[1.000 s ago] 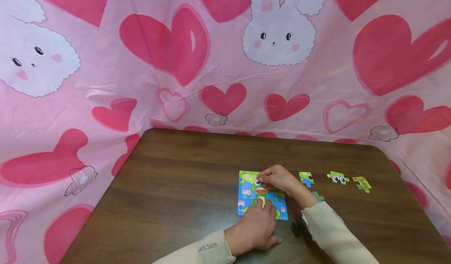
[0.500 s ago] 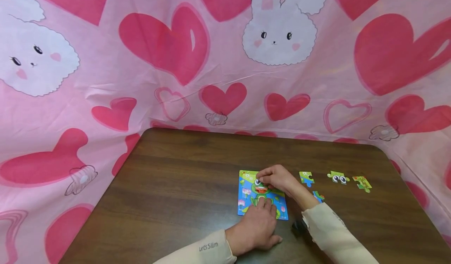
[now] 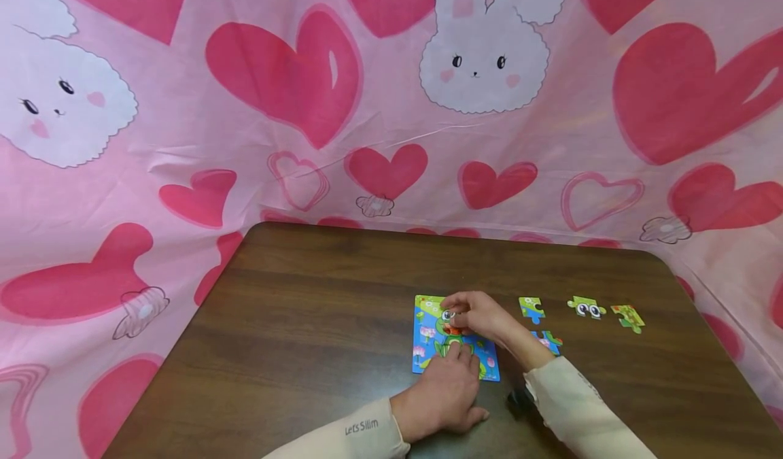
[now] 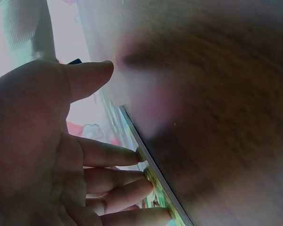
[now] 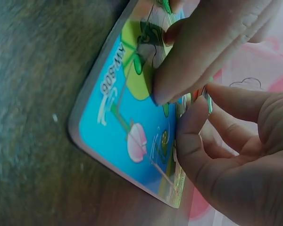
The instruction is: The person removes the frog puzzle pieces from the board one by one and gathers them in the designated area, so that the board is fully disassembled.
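A square frog jigsaw puzzle [image 3: 425, 353] lies on the table, a frog on blue and green with pink flowers. My left hand [image 3: 443, 394] rests its extended fingertips on the puzzle's lower part; in the left wrist view those fingers [image 4: 115, 155] touch the board near its edge. Over the upper middle of the puzzle, my right hand [image 3: 483, 316] pinches a small puzzle piece [image 5: 209, 102] between thumb and fingers. Only the thin edge of this piece shows in the right wrist view, and most of its face is hidden by the fingers.
Loose puzzle pieces lie right of the board: a green-blue one [image 3: 531, 309], one with two eyes [image 3: 588, 307], a green-red one [image 3: 629, 317] and one beside the right forearm [image 3: 548, 341]. A pink heart-patterned cloth [image 3: 391, 126] hangs behind the brown table [image 3: 293, 309].
My right hand has shifted slightly, and the pinched puzzle piece appears tilted up from the board. The loose piece by the right forearm shows more. My left hand stays in place.
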Demonstrator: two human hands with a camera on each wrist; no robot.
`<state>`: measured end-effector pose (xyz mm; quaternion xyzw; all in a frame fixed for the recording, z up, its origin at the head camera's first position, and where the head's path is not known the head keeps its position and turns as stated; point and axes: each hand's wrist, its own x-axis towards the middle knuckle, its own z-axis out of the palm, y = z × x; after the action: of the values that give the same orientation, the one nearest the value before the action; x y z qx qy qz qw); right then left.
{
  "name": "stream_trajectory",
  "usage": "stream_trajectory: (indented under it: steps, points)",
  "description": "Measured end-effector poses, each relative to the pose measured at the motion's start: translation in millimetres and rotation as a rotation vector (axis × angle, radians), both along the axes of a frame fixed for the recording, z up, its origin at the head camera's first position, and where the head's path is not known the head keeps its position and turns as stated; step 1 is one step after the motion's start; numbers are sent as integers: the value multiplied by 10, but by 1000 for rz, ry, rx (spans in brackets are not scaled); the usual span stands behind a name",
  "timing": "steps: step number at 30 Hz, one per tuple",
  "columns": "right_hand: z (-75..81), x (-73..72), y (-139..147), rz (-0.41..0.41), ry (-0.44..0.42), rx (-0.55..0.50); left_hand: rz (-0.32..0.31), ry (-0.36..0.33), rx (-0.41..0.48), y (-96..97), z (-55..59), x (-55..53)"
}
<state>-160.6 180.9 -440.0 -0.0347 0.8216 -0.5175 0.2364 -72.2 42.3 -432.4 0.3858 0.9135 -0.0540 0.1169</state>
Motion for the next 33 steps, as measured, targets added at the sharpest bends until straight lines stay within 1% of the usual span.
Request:
stream_trajectory:
  steps: [3,8,10,14,19,23,27,33]
  points:
    - [-9,2,3,13,11,11,4,18,0,-2,-8,9]
    - [-10,-8,35,58,44,26,3,49,1,-2,-8,19]
    - [-11,-19,44,76,59,24,-1,48,0,-3,-3,14]
    - [-29,-38,45,86,68,15,-4,33,-5,-7,0,3]
    - [-60,-40,29,61,64,11,0,31,-14,2,-13,12]
    - [-71,-52,23,40,51,-25,5,31,-31,14,-14,17]
    - [-60,-65,27,18,29,-64,5,46,-30,18,-4,25]
    - [-29,-78,52,-21,19,-62,7,40,-31,18,0,17]
